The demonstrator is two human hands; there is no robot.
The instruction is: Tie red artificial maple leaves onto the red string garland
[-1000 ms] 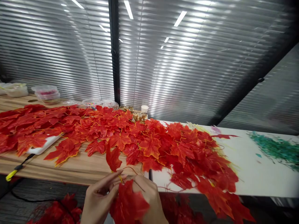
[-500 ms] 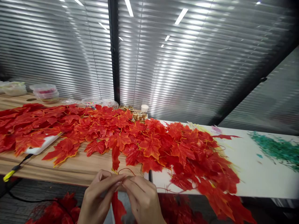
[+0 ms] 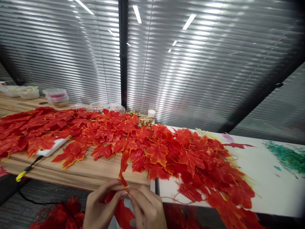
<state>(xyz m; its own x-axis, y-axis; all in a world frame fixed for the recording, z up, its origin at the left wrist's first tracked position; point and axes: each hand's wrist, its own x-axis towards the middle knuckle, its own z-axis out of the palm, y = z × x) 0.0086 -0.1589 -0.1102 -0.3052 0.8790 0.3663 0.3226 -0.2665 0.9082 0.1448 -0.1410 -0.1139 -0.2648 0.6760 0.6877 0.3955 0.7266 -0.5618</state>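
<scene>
Fingertips of both hands meet at the near edge of the wooden table point(image 3: 78, 175), pinched on the base of 1 red leaf point(image 3: 124, 165) that stands up on edge between them. The left hand point(image 3: 101, 206) has thumb and forefinger closed on the stem end, the other fingers loosely curled; the right hand point(image 3: 147, 210) presses in against it from the other side, its fingers bent and closed on the same spot. Whether a thin stem or wire runs through the pinch is too small to tell.

Compared with 1 second ago, the leaf has turned: then it showed a broad face leaning left with a thin red loop of stem arching beside it, and a second bunch of leaf filled the space between the hands. Now the loop is gone from sight, the leaf is a narrow upright strip, and only a dark red piece point(image 3: 122, 216) hangs below the hands. That suggests the stem has been drawn in or twisted tight, so the joining work looks closer to set.

Behind lies the leaf pile point(image 3: 166, 152), spread over both the wooden table and the white table point(image 3: 262, 190), with green scraps point(image 3: 286, 157) far right.
</scene>
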